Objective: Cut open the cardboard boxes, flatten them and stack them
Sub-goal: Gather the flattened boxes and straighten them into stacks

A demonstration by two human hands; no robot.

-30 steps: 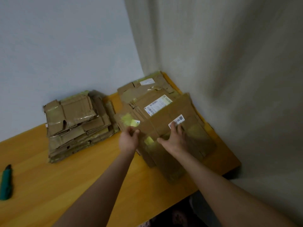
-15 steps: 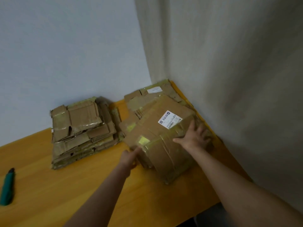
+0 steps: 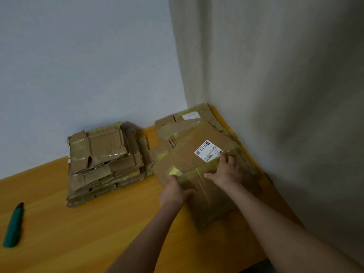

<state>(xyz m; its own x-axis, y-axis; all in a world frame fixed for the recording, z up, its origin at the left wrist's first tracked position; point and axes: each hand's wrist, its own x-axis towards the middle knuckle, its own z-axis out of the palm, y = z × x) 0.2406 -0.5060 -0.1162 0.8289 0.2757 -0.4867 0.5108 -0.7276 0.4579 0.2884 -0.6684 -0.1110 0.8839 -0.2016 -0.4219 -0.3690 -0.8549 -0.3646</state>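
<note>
Orange wooden tabletop (image 3: 78, 243) fills the foreground, and a green utility knife (image 3: 13, 226) lies on it, untouched, well off to the left of the left fingers. The step in hand looks like seating a flattened brown cardboard box (image 3: 185, 156), the one bearing a white shipping label (image 3: 208, 151), on top of the right-hand stack of flattened cardboard (image 3: 169, 125).

To do it well, I would square its edges to the sheets underneath before letting go and press down the taped fold that bulges between the two hands. I would slide it rather than lift it, since the glossy tape may let the sheet skate toward the table edge.

The left hand (image 3: 173, 194) is the nearer one, at the end of a forearm stretched forward. Its fingers curl onto the box's near-left edge beside a yellow tape patch (image 3: 175, 171) and seem to grip it, though the fingertips are hidden. The right hand (image 3: 226, 172) lies slightly farther in, palm down. Its fingers are straight and spread on the top face, pressing, with the label touching their tips.

Beyond those fingertips the stack runs back into the corner. Left of the left fingers, apart from them, sits a second, thicker pile of flattened cardboard (image 3: 104, 160) against a pale grey-blue wall (image 3: 78, 56). A beige curtain (image 3: 285, 95) hangs to the right of the right fingers
</note>
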